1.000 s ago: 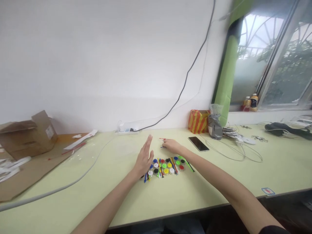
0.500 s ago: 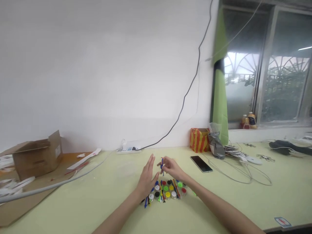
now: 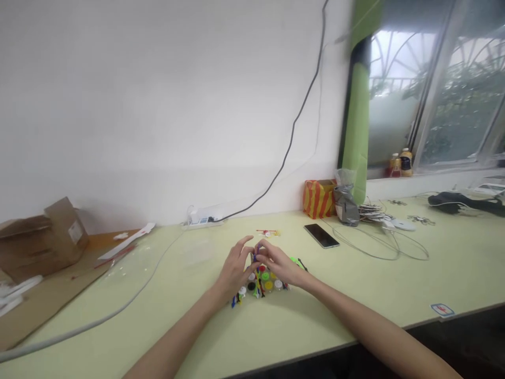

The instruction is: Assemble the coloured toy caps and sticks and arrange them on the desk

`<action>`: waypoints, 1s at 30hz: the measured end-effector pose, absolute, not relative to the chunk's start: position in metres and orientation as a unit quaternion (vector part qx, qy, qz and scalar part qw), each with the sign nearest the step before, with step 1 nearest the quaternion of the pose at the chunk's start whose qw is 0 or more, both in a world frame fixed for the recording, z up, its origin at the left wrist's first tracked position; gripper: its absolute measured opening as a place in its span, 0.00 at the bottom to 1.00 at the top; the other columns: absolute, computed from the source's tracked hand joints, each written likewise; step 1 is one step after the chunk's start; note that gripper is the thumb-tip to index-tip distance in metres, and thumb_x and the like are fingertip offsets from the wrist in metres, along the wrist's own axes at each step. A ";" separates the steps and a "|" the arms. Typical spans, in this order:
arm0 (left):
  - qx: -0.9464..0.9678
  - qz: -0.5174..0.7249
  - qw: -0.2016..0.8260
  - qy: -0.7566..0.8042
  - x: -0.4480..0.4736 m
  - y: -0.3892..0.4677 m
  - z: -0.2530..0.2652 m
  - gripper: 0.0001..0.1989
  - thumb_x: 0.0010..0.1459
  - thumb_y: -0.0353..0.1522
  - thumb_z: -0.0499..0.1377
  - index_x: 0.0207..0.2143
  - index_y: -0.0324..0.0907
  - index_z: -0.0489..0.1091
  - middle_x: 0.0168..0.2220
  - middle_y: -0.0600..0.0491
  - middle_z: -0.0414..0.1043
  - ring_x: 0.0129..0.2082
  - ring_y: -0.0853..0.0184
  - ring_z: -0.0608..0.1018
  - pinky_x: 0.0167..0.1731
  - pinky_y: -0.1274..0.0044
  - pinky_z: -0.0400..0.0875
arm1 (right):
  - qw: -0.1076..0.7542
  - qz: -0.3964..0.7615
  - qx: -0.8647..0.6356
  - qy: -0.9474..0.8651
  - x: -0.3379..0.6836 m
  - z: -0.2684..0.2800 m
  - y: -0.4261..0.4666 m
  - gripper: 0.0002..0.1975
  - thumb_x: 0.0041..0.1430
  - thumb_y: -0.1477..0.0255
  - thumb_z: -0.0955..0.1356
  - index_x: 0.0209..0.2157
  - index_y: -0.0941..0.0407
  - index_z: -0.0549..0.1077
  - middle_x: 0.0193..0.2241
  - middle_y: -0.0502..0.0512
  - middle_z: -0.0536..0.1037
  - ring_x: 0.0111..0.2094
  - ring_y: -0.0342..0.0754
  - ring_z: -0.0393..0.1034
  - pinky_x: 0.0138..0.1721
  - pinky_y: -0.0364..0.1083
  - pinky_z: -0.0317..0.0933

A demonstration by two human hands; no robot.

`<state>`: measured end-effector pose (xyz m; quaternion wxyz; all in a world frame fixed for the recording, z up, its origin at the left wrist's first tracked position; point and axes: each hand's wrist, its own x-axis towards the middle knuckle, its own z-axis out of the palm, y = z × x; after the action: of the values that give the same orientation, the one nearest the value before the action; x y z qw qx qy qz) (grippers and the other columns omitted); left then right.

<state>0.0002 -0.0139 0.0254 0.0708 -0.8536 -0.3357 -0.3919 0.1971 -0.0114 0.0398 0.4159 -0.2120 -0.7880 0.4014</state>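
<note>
My right hand (image 3: 276,261) pinches a slim blue plastic stick (image 3: 255,258) between thumb and fingers. My left hand (image 3: 235,266) is curled in toward it, its thumb and fingertips meeting the right fingertips. Whatever the left fingers grip is hidden between the hands. Below both hands lies a cluster of small clear containers with coloured round lids, such as a yellow lid (image 3: 269,285) and a white lid (image 3: 278,285). Coloured arrow-ended sticks (image 3: 258,288) lie among them. Part of the cluster is covered by my hands.
Beyond my hands lie a few red and yellow sticks (image 3: 269,232). A phone (image 3: 321,236) rests to the right, near a striped bag (image 3: 319,199) and thin cables. At left stand a cardboard box (image 3: 47,239) and a thick grey cable (image 3: 114,315). A power strip (image 3: 203,221) sits by the wall.
My left hand has gone from outstretched fingers to curled ones, closing in on the blue stick. My right hand still holds the stick, now lower over the lids. The view has tilted downward.
</note>
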 end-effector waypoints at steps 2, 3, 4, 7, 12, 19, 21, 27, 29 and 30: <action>-0.858 -0.391 0.042 -0.329 0.001 -0.018 0.030 0.08 0.70 0.35 0.52 0.49 0.45 0.64 0.60 0.43 0.62 0.59 0.56 0.69 0.55 0.62 0.69 | 0.413 0.394 -0.206 -0.795 0.200 0.042 -0.013 0.13 0.70 0.58 0.62 0.41 0.53 0.63 0.32 0.50 0.73 0.35 0.48 0.69 0.39 0.47 0.62; -0.857 -0.395 0.033 -0.331 0.002 -0.019 0.033 0.08 0.70 0.35 0.51 0.48 0.44 0.65 0.59 0.43 0.63 0.58 0.56 0.70 0.55 0.63 0.70 | 0.412 0.403 -0.198 -0.793 0.201 0.043 -0.013 0.13 0.69 0.57 0.62 0.41 0.53 0.63 0.32 0.50 0.73 0.36 0.48 0.70 0.40 0.47 0.62; -0.854 -0.398 0.029 -0.335 0.003 -0.020 0.034 0.08 0.70 0.35 0.51 0.47 0.44 0.65 0.58 0.43 0.63 0.57 0.57 0.71 0.54 0.64 0.70 | 0.408 0.419 -0.188 -0.789 0.202 0.044 -0.013 0.14 0.69 0.57 0.63 0.40 0.54 0.64 0.33 0.51 0.73 0.37 0.48 0.70 0.40 0.47 0.62; -0.861 -0.389 0.013 -0.328 0.008 -0.022 0.037 0.08 0.70 0.36 0.51 0.47 0.43 0.64 0.54 0.43 0.65 0.53 0.58 0.72 0.52 0.65 0.70 | 0.396 0.481 -0.159 -0.766 0.204 0.046 -0.011 0.16 0.68 0.55 0.64 0.40 0.54 0.63 0.33 0.51 0.72 0.37 0.48 0.70 0.39 0.46 0.62; -0.881 -0.373 -0.016 -0.289 0.017 -0.024 0.034 0.08 0.71 0.34 0.45 0.45 0.43 0.62 0.50 0.45 0.67 0.48 0.61 0.73 0.51 0.67 0.69 | 0.353 0.550 -0.119 -0.748 0.216 0.049 -0.001 0.18 0.65 0.54 0.67 0.36 0.54 0.63 0.25 0.48 0.70 0.28 0.46 0.70 0.36 0.47 0.63; -0.827 -0.467 0.031 -0.313 -0.011 -0.010 0.043 0.08 0.71 0.33 0.42 0.42 0.43 0.59 0.44 0.46 0.66 0.44 0.62 0.71 0.46 0.67 0.68 | 0.415 0.390 -0.286 -0.770 0.276 0.064 0.037 0.17 0.63 0.57 0.65 0.31 0.56 0.67 0.29 0.54 0.74 0.32 0.47 0.68 0.37 0.46 0.62; -0.815 -0.478 0.054 -0.323 -0.022 -0.003 0.045 0.07 0.71 0.34 0.43 0.42 0.43 0.58 0.44 0.46 0.66 0.45 0.61 0.71 0.46 0.66 0.68 | 0.335 0.253 -0.426 -0.802 0.293 0.064 0.047 0.15 0.63 0.61 0.63 0.28 0.57 0.68 0.28 0.53 0.73 0.30 0.45 0.65 0.33 0.43 0.57; -0.817 -0.469 0.072 -0.328 -0.030 0.006 0.039 0.06 0.71 0.34 0.45 0.42 0.44 0.57 0.45 0.45 0.66 0.45 0.61 0.71 0.46 0.67 0.68 | 0.087 0.194 -0.575 -0.790 0.320 0.053 0.060 0.14 0.54 0.72 0.65 0.16 0.59 0.67 0.18 0.55 0.73 0.21 0.42 0.61 0.27 0.42 0.54; -0.821 -0.465 0.070 -0.325 -0.029 0.007 0.037 0.05 0.71 0.34 0.45 0.42 0.44 0.58 0.45 0.45 0.66 0.45 0.61 0.71 0.46 0.67 0.68 | 0.053 0.221 -0.573 -0.788 0.323 0.051 0.060 0.16 0.54 0.72 0.64 0.14 0.58 0.67 0.17 0.56 0.74 0.19 0.42 0.61 0.25 0.42 0.55; -0.822 -0.464 0.069 -0.323 -0.028 0.007 0.037 0.05 0.70 0.34 0.45 0.43 0.44 0.58 0.45 0.45 0.66 0.45 0.61 0.71 0.46 0.67 0.68 | 0.041 0.231 -0.572 -0.786 0.323 0.050 0.060 0.16 0.54 0.72 0.64 0.15 0.59 0.68 0.17 0.57 0.74 0.19 0.42 0.61 0.25 0.42 0.56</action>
<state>-0.0280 0.0069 0.0369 0.0689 -0.8220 -0.3235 -0.4637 0.3231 0.0596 0.0503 0.0406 -0.5721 -0.7859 0.2313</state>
